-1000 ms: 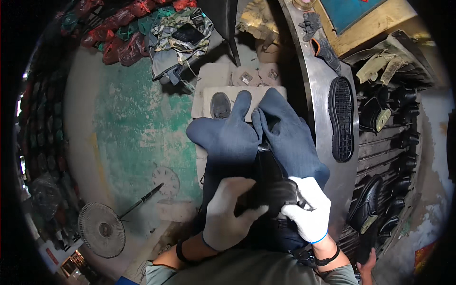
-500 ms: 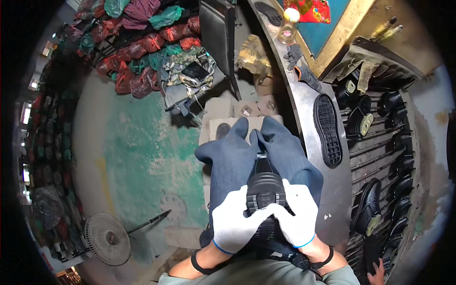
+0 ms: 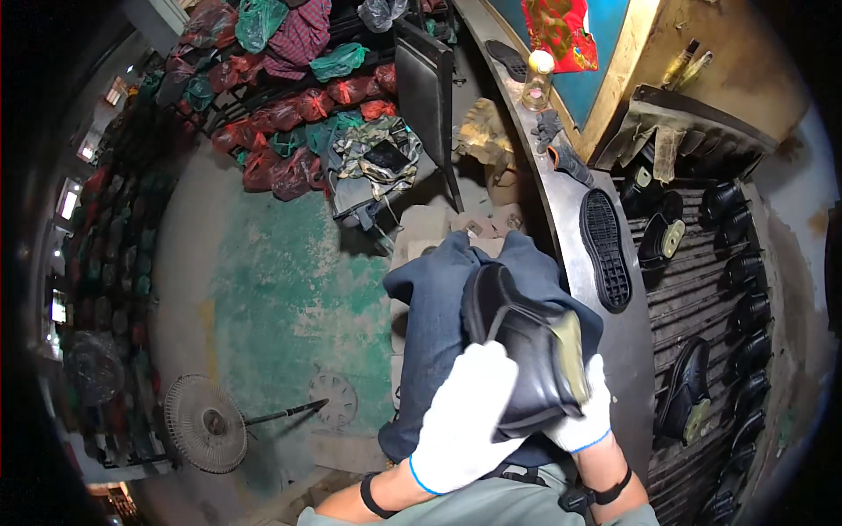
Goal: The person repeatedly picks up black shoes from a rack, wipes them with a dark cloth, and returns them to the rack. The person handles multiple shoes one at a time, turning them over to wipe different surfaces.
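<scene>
Above my lap I hold a black leather shoe (image 3: 528, 364), tilted, with its toe pointing away from me. A yellow-green last (image 3: 572, 355) shows at its opening, and its black sole edge faces left. My left hand (image 3: 467, 419), in a white glove, presses its fingers along the shoe's left side near the sole. The gloved right hand (image 3: 586, 422) grips the heel end from the right, and part of its fingers is hidden behind the shoe. Beside my right leg, a loose black sole (image 3: 605, 250) lies tread up on the metal bench (image 3: 630, 368).
Several black shoes stand on a slatted rack (image 3: 688, 307) at right. Gloves (image 3: 568, 164), a glass jar (image 3: 538, 83) and another sole (image 3: 506, 60) lie along the bench. A fan (image 3: 207, 422) stands at left; a black chair (image 3: 424, 96) and bagged bundles (image 3: 289, 171) are ahead.
The shoe has been turned over from sole up, so its upper and last now show. My hands have shifted to its side and heel. Another person's hand at lower right has left the view.
</scene>
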`<state>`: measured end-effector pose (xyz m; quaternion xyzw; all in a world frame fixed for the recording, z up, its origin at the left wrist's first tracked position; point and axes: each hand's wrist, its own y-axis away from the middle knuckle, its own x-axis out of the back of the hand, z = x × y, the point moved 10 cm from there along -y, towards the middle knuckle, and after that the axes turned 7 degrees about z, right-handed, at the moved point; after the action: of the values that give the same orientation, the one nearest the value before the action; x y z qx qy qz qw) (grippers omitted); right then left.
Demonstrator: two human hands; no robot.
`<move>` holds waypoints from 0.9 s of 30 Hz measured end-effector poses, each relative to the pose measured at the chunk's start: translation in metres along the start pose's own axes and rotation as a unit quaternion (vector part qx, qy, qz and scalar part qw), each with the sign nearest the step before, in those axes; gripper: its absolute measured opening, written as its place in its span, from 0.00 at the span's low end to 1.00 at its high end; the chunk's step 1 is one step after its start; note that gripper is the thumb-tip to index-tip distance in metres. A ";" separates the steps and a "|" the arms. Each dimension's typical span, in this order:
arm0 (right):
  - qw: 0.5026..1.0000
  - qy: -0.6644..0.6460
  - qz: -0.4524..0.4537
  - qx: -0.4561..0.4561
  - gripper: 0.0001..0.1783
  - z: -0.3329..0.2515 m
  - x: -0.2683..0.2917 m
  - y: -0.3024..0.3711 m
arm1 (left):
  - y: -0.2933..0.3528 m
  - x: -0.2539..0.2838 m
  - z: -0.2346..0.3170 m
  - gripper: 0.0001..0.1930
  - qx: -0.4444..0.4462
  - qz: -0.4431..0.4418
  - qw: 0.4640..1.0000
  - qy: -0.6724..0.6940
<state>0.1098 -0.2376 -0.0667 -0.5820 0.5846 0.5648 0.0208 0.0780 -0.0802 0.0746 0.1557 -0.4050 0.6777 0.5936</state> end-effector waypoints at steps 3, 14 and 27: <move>0.985 -0.116 -0.053 -0.117 0.39 0.019 0.039 -0.029 | 0.026 -0.063 0.010 0.42 -0.174 -0.191 0.957 -0.128; 0.989 -0.090 -0.082 -0.083 0.49 0.033 0.066 -0.058 | -0.016 -0.100 -0.148 0.31 0.373 0.146 0.774 0.491; 0.879 0.409 -0.182 0.163 0.72 -0.019 -0.020 -0.001 | -0.016 -0.082 -0.158 0.39 0.283 0.061 0.860 0.420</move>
<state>0.1292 -0.2375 -0.0467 -0.8457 0.5087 0.1596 -0.0237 0.1560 -0.0200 -0.0748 -0.0071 0.0836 0.7992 0.5952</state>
